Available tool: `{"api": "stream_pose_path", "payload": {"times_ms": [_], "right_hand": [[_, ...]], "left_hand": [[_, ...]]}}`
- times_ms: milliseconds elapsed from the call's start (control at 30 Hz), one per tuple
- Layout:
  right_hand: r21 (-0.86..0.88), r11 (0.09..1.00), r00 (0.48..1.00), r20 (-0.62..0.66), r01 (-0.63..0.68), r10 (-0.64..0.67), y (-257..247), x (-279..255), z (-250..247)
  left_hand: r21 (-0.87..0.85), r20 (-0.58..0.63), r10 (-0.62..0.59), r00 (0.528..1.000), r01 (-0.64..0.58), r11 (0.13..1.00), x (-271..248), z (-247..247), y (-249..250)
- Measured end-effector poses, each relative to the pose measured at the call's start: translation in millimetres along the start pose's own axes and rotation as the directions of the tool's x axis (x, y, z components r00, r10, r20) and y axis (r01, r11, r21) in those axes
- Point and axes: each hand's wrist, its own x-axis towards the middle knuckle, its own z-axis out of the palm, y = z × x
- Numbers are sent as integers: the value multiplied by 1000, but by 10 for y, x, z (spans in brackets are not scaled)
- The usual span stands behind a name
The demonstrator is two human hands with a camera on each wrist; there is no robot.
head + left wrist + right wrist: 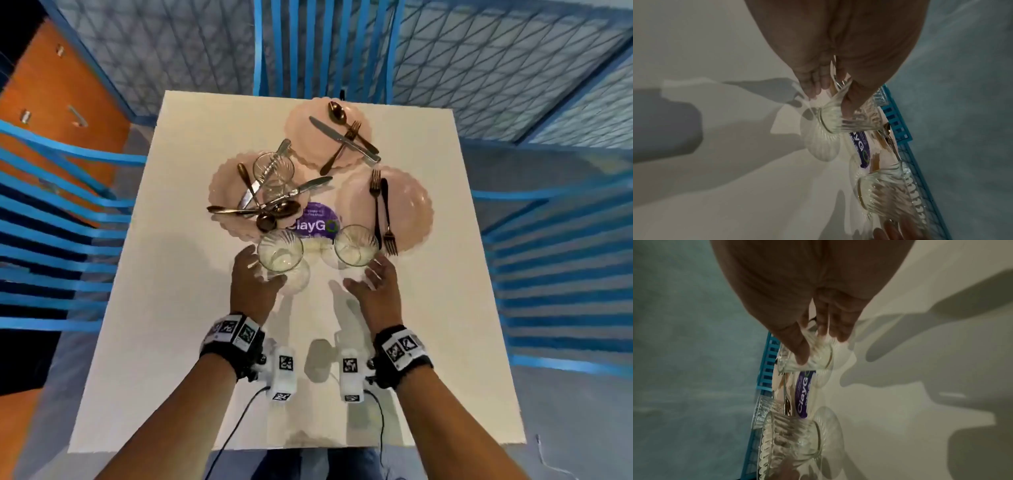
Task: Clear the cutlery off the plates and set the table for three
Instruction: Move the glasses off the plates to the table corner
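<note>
Three pink scalloped plates sit mid-table. The far plate [303, 118] carries a spoon, knife and fork. On the left plate [221, 186] are knives, spoons and a ribbed glass [273, 169]. Two forks and a dark knife lie on the right plate [412, 205]. My left hand [263, 266] [830, 97] grips a second ribbed glass [280, 255] [846, 118] near the left plate's front edge. My right hand [363, 272] [818, 344] holds a third glass [356, 250] [818, 353] in front of the right plate. Both glasses seem slightly off the table.
A purple ClayGo sticker [317, 219] marks the white table [171, 308] between the plates. Blue slatted chairs stand at the left [51, 212], far side [325, 44] and right [565, 257]. An orange cabinet [51, 102] is at the far left.
</note>
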Motion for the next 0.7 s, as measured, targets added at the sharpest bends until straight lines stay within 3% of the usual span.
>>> {"api": "stream_pose_path", "payload": {"times_ms": [100, 433, 600, 633, 700], "right_hand": [[38, 997, 996, -63, 64, -62, 95, 138, 137], [89, 979, 961, -223, 185, -162, 272, 393, 471], [135, 973, 976, -135, 189, -171, 196, 361, 432], [131, 968, 972, -127, 215, -199, 382, 413, 479], [88, 986, 988, -62, 144, -139, 739, 510, 337]], "left_hand": [[-12, -21, 96, 995, -96, 995, 61, 125, -88], [27, -160, 178, 971, -176, 984, 179, 303, -275], [49, -74, 183, 980, -179, 983, 134, 242, -263], [70, -58, 206, 977, -202, 977, 122, 229, -243], [112, -20, 278, 960, -274, 955, 207, 177, -247]]}}
